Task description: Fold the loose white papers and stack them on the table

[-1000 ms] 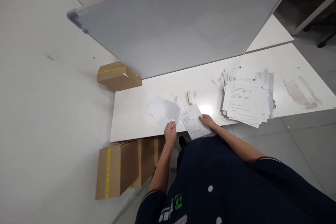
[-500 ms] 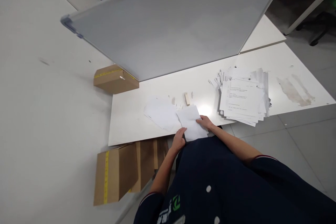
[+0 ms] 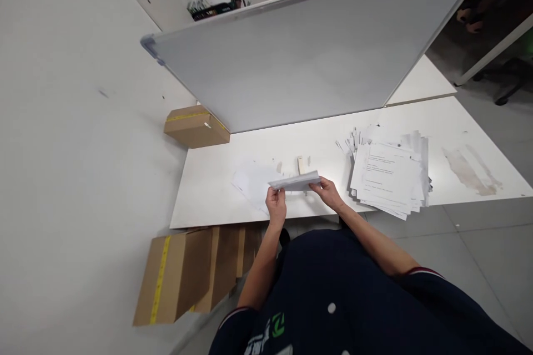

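A thin sheaf of white paper [image 3: 295, 182] is being held up between two hands over the front part of the table [image 3: 204, 188], tilted so that it is being seen nearly edge-on. Its left end is being pinched in the grip of the left hand [image 3: 276, 206], thumb and fingers closed on the edge. Its right end is being pinched likewise in the grip of the right hand [image 3: 330, 194]. Just beyond, a small cream block [image 3: 300, 164] is being partly covered by the sheaf. Loose white sheets [image 3: 245, 177] are being borne by the table on the left, and an untidy stack of printed pages [image 3: 385, 177] on the right. Behind, the table is being bordered by a whiteboard [image 3: 283, 61].
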Available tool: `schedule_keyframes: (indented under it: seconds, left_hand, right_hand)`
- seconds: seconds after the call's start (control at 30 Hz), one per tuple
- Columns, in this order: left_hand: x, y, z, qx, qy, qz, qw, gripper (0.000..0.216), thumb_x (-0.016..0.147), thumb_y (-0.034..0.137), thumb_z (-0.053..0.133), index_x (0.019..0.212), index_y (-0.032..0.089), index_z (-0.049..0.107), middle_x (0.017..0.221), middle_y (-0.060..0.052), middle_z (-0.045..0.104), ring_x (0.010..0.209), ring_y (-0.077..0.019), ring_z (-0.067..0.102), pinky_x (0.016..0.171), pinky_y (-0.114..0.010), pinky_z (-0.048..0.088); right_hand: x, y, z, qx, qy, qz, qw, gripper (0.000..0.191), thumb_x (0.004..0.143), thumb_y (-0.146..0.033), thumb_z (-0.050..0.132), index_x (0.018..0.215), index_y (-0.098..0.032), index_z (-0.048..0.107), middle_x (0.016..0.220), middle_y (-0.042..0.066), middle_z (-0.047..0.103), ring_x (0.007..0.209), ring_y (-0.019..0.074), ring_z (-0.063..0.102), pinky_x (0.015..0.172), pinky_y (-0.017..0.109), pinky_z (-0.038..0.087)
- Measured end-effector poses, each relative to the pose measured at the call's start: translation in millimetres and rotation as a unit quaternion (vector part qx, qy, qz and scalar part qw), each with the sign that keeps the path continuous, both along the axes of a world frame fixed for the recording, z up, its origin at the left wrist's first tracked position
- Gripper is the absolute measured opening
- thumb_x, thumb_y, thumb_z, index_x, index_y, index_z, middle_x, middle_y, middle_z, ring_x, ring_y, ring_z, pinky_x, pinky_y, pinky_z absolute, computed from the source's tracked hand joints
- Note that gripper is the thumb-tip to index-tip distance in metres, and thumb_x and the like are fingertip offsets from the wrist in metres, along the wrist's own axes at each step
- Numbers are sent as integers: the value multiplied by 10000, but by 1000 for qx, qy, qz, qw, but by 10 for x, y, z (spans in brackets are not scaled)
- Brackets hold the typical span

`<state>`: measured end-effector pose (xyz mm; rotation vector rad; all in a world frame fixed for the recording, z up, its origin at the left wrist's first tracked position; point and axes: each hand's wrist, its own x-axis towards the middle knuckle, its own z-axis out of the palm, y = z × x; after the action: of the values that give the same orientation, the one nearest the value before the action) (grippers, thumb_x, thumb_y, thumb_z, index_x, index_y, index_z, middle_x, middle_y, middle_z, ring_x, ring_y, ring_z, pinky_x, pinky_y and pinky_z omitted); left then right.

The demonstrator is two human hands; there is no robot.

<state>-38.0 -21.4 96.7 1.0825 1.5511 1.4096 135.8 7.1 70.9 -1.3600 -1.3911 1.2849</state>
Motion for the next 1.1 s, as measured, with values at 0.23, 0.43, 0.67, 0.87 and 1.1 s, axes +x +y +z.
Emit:
schedule_keyframes:
  seconds: [0.23,0.43,0.67,0.87,1.1]
  left_hand:
    - [68,26,-182,-14,-2,-34,999,178,761,268,485,904,168,521,908,-68,600,884,-166,564,777,-300,440]
    - [73,60,-175,-33,5,-33,999,170,777,280,461,883,173,538,821,-39,585,792,-147,557,719,-269,441]
    - [80,111,-211,-44,-7,-39,998,99,761,248,467,819,176,502,768,-12,572,740,-127,549,686,-253,444]
    - [44,153,-201,-32,-17,-2,999,144,767,280,452,835,174,520,799,-20,588,787,-135,557,728,-264,440]
    - [-127,179,-369,-61,-101,28,993,222,788,234,383,990,183,459,929,-66,584,867,-136,562,766,-285,441]
  right_hand:
    - [63,35,-244,-2,1,-10,1000,295,717,-398,519,885,-170,596,892,50,628,827,177,558,758,300,427]
    - [42,35,-316,-19,14,-23,999,322,704,-416,516,892,-166,593,922,59,633,871,195,560,768,316,432]
    - [12,78,-276,-33,7,-12,999,343,708,-403,513,946,-165,579,949,66,626,862,205,559,766,332,435]
    - [47,117,-214,-20,-18,17,1000,309,713,-385,502,928,-176,577,883,32,623,823,188,551,755,308,424]
    - [172,126,134,37,-274,154,949,220,794,-265,415,902,-221,602,906,31,634,832,185,552,721,274,371]
